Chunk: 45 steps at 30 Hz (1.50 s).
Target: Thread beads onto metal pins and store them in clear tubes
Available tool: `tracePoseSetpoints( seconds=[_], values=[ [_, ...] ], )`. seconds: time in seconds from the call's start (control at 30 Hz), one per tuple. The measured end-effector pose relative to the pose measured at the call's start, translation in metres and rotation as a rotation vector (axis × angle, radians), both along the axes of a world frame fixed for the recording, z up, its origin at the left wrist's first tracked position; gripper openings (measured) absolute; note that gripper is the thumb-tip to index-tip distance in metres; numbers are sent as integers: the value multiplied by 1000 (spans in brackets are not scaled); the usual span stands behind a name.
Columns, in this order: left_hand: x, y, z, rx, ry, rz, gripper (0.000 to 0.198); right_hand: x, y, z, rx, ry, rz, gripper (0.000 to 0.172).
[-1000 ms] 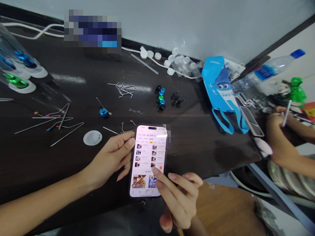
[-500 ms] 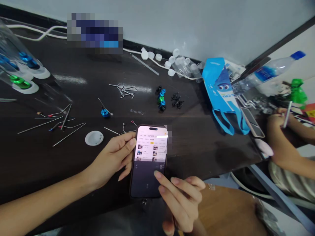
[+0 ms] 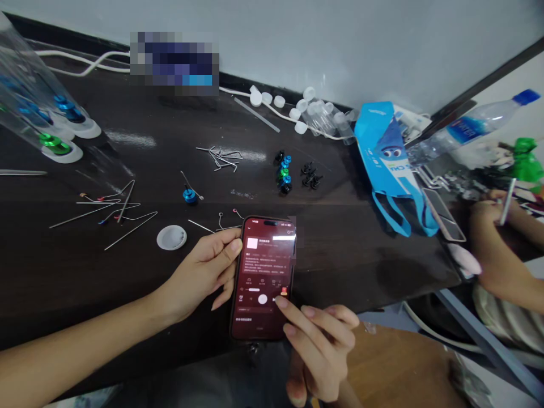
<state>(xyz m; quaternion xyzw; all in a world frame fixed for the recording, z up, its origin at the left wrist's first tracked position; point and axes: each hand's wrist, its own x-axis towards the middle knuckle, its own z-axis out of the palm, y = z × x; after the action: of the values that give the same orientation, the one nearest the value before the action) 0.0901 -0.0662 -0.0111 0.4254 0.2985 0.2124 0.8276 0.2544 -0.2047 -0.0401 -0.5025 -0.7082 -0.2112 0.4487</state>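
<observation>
A smartphone (image 3: pixel 263 277) lies at the near edge of the dark table (image 3: pixel 127 272), its screen showing a dark red page. My left hand (image 3: pixel 204 272) grips the phone's left edge with curled fingers. My right hand (image 3: pixel 317 345) hovers at the phone's lower right; its index fingertip touches the screen and the other fingers are loosely bent. Just beyond the phone lie thin wire pins (image 3: pixel 216 222) and a white round cap (image 3: pixel 171 237).
Bent wires (image 3: pixel 114 209), a blue knob (image 3: pixel 190 195), small hex keys (image 3: pixel 223 157), coloured and black small parts (image 3: pixel 293 173), clear tubes (image 3: pixel 42 124) and white caps lie on the table. A blue bag (image 3: pixel 389 164) and bottle (image 3: pixel 471 127) sit right. Another person's hand (image 3: pixel 493 243) holds a rod.
The phone screen changed from a light list page, through a half-dark transition, to a dark red page. My right index finger slid slightly down and right. The view shifted a little.
</observation>
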Motion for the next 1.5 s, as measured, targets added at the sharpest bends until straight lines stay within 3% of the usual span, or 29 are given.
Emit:
tracePoseSetpoints(
  seconds=[0.2,0.4,0.5,0.57,0.67,0.8,0.87,1.07,1.23,1.37,1.5],
  values=[
    [0,0,1,-5,10,0,39,3,-4,-3,-1,-35,26,45],
    [0,0,0,-15,6,10,38,-3,1,-5,38,21,-83,45],
    [0,-1,0,-19,-8,20,34,-5,3,2,-52,129,-102,44],
    [0,-1,0,-23,-19,29,32,-11,2,10,-253,267,-125,56],
    [1,0,2,-37,-55,62,29,-27,-2,20,-558,371,-153,95],
    [2,0,4,-34,-95,99,27,-48,-4,19,-674,266,-262,123],
    [1,0,4,-20,-92,100,28,-52,-1,14,-678,233,-331,122],
    [1,-3,2,52,-67,84,33,-49,11,13,-629,256,-406,99],
    [2,-8,7,112,-57,32,34,-31,8,22,-597,275,-467,93],
    [1,-12,7,131,-8,25,36,12,-3,23,-641,327,-574,94],
    [2,-12,5,168,-4,0,35,56,-14,22,-582,255,-711,93]
  ],
)
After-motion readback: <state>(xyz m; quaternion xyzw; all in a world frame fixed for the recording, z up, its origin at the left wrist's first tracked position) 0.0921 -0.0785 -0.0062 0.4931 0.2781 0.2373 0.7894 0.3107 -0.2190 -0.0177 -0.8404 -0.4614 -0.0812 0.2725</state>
